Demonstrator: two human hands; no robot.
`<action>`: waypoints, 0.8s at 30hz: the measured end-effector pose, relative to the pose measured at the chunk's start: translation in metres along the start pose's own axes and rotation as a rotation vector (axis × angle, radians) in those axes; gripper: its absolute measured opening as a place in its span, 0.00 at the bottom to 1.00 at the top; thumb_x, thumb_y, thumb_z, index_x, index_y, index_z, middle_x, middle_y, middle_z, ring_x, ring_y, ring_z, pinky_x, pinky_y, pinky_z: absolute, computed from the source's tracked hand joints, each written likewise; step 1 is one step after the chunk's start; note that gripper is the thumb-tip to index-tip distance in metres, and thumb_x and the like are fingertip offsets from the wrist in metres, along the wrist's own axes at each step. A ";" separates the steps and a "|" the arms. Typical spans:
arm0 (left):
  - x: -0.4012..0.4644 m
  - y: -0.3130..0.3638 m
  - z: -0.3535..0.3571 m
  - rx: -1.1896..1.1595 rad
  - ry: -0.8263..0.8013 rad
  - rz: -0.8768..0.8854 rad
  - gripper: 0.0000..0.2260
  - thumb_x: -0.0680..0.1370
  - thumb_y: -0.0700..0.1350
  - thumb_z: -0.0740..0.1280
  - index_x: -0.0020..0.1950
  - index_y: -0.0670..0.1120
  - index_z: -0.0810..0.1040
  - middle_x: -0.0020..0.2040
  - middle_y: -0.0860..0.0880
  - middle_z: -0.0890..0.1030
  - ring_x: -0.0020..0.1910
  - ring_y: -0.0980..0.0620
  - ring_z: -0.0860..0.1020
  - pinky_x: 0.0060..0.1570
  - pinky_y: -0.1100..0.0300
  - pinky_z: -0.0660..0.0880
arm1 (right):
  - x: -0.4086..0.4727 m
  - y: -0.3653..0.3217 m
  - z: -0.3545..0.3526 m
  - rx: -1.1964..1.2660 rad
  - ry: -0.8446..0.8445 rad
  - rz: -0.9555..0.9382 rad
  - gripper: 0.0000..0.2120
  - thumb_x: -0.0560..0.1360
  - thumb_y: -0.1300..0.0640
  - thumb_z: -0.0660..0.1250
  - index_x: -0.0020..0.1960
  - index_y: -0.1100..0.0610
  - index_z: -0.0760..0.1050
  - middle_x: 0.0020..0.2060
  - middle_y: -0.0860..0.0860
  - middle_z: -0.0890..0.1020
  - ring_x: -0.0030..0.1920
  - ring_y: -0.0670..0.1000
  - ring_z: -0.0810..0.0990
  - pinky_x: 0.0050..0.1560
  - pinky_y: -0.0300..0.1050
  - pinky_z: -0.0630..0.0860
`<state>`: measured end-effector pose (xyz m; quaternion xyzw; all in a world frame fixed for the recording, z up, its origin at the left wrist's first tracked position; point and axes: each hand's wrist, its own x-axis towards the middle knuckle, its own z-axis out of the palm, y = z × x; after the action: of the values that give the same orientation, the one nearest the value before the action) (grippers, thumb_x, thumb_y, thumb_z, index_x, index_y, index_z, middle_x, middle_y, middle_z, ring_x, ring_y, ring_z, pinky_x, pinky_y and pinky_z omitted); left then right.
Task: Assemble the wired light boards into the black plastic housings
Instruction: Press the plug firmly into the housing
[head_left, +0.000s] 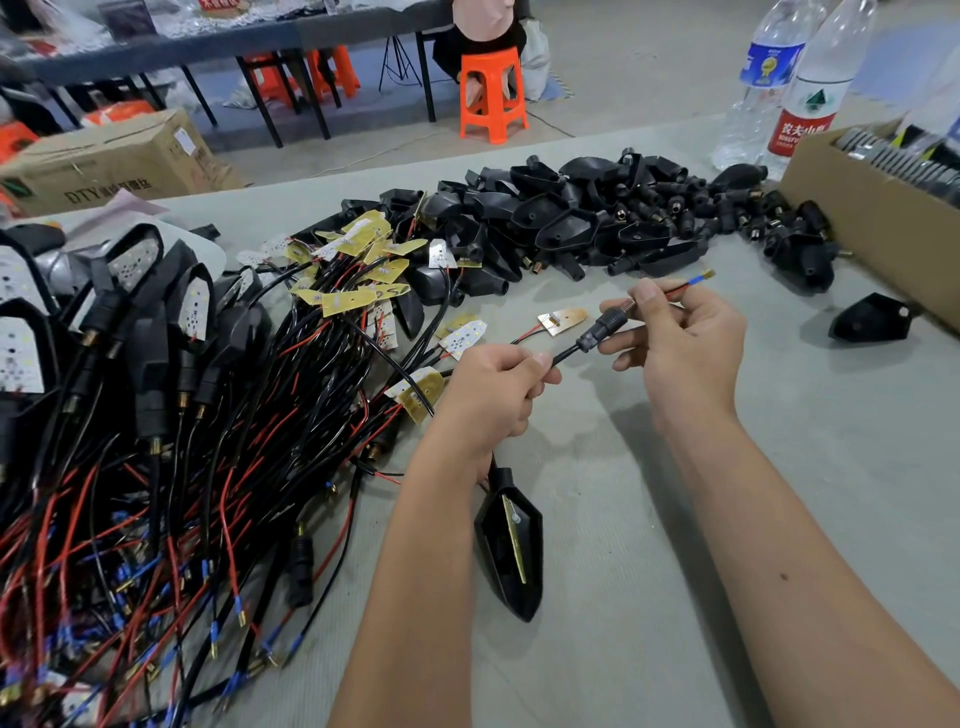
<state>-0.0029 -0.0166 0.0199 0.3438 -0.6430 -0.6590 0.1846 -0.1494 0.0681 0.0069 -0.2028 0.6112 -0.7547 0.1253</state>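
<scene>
A grey work table (649, 597) is filling most of the view, seen from above by the person working at it. A big tangle of red and black wires (171, 467) with yellow and white light boards (358, 260) attached is sprawling across its left half. Behind that, a pile of empty black plastic housings (571, 218) is stretching along the far edge, reaching toward an open cardboard box (852, 208) at the right. At the far left, finished units (135, 291) with white boards seated in black shells are lying in a row. Two clear water bottles (779, 88) are standing behind the box. Beyond the table, an orange stool (491, 93) is standing on the floor.

Two bare forearms are reaching in from the bottom edge. The left hand (488, 395) is curling closed around a black cable (563, 355), pinching it between thumb and forefinger. The right hand (680, 338) is gripping a small black connector sleeve (605, 327) that is sitting on that same cable, with the thumb on its threaded end. The cable's red and blue wire tip (691, 283) is sticking out past the right fingers.

One black housing (511, 545) with a board edge inside is lying on the table just below the left wrist. Another lone housing (870, 319) is lying beside the box.
</scene>
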 end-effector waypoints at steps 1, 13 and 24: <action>0.000 0.000 0.000 0.007 -0.004 0.011 0.12 0.85 0.42 0.63 0.45 0.39 0.80 0.32 0.50 0.67 0.23 0.57 0.59 0.23 0.66 0.57 | 0.000 0.001 0.000 -0.008 0.009 -0.006 0.07 0.83 0.58 0.66 0.47 0.57 0.78 0.41 0.53 0.88 0.29 0.56 0.85 0.25 0.43 0.77; 0.004 -0.005 -0.002 0.266 0.114 0.352 0.08 0.81 0.42 0.68 0.44 0.46 0.84 0.30 0.58 0.74 0.27 0.61 0.70 0.30 0.69 0.64 | -0.004 0.001 0.000 -0.166 0.117 -0.265 0.07 0.81 0.56 0.69 0.47 0.58 0.77 0.32 0.52 0.81 0.28 0.51 0.82 0.25 0.43 0.76; 0.010 -0.008 0.000 0.134 0.251 0.310 0.10 0.83 0.41 0.67 0.42 0.46 0.83 0.29 0.53 0.72 0.26 0.54 0.64 0.29 0.60 0.61 | 0.001 -0.002 0.003 0.280 -0.153 0.131 0.11 0.80 0.52 0.72 0.45 0.59 0.85 0.39 0.54 0.85 0.36 0.49 0.79 0.35 0.39 0.77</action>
<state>-0.0085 -0.0223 0.0097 0.3316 -0.7026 -0.5306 0.3390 -0.1489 0.0658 0.0093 -0.1997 0.5006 -0.8051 0.2476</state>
